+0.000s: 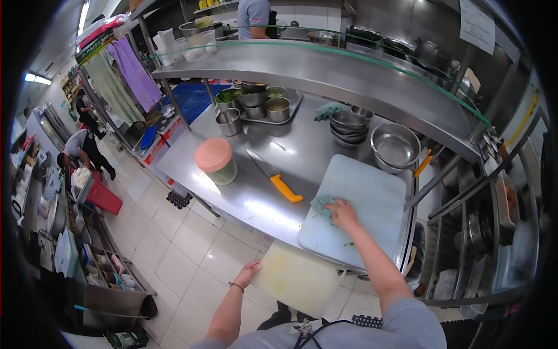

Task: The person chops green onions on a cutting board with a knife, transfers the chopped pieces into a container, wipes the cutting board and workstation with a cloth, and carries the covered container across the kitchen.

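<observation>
A thin, yellow-stained white cutting board (pixel 296 279) is gripped at its left edge by my left hand (pixel 248 273), below the table's front edge. My right hand (pixel 344 213) presses on a crumpled green cloth (pixel 323 206) at the left side of a large pale cutting board (pixel 366 187). Small green scraps (pixel 350 244) lie on that large board near my right forearm. To the left of it, a knife with a yellow handle (pixel 285 188) rests on the steel table (pixel 266 218). A clear tub with a pink lid (pixel 213 155) stands farther left.
Steel bowls (pixel 396 146) and a stack of smaller bowls (pixel 348 126) stand behind the large board. Metal pots (pixel 277 109) crowd a tray at the back. A steel shelf (pixel 305 65) spans overhead. A rack (pixel 475 196) is at right. People (pixel 83 146) work at left.
</observation>
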A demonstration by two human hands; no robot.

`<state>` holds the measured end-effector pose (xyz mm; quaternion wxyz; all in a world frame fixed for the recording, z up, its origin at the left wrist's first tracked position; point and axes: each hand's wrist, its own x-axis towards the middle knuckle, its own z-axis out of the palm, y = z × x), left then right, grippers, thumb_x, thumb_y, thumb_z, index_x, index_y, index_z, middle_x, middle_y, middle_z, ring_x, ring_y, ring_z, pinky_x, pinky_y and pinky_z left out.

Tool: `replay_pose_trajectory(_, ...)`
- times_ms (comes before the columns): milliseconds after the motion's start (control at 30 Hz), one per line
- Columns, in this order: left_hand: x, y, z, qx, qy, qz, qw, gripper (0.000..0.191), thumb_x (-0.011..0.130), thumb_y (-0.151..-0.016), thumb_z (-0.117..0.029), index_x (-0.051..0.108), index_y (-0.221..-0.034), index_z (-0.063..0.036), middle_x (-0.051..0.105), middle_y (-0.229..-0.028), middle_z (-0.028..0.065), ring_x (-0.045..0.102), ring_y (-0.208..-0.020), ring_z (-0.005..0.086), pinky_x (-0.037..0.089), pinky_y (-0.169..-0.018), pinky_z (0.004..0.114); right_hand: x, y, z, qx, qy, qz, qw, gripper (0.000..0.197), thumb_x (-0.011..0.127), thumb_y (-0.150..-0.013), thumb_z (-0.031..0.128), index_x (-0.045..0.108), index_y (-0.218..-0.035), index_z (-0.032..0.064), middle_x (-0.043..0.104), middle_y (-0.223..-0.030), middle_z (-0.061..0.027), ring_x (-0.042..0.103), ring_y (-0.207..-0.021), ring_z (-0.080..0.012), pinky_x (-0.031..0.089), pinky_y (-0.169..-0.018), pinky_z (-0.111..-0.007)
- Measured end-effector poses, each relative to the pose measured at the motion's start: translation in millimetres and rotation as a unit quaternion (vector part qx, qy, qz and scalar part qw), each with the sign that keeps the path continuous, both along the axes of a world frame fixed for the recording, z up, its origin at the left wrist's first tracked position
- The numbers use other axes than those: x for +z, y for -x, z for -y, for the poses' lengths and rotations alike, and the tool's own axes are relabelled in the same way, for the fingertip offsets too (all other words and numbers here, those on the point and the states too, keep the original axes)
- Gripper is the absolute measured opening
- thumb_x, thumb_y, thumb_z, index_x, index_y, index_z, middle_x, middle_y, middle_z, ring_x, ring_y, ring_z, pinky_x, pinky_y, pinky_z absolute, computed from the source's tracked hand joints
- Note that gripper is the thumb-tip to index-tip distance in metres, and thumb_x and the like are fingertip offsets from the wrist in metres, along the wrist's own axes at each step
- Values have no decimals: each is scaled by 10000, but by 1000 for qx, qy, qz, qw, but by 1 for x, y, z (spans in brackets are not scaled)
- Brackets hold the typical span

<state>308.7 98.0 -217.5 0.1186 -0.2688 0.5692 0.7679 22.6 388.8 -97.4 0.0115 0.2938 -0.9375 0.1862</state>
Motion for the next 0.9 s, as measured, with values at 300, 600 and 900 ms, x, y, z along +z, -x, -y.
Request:
replay_pose_trajectory(300,0,21,-8,-25,-34,1,999,358,514,-869,-157,480,-1191,-5,554,-1102,71,509,-1001,144,397,-874,274,9,67,-6,-128,105,14,986,501,533,-701,50,560,-1143,284,491,-1201,-100,440,-1071,-355,366,-922,-413)
replay_pose_trajectory(600,12,47,-22,-21,-52,-33,998,348,509,-872,-133,464,-1197,-17,559,-1091,66,524,-986,147,415,-861,274,-8,-8,13,-75,-30,1,997,472,531,-705,72,564,-1119,296,423,-1275,-44,386,-1120,-350,347,-918,-470)
replay_pose_trajectory(900,13,41,-34,-30,-46,-43,998,315,480,-880,-95,471,-1187,-24,566,-1077,72,543,-946,142,440,-827,276,17,-148,11,4,49,7,999,286,526,-699,47,629,-889,234,530,-1084,-29,501,-956,-313,409,-823,-417)
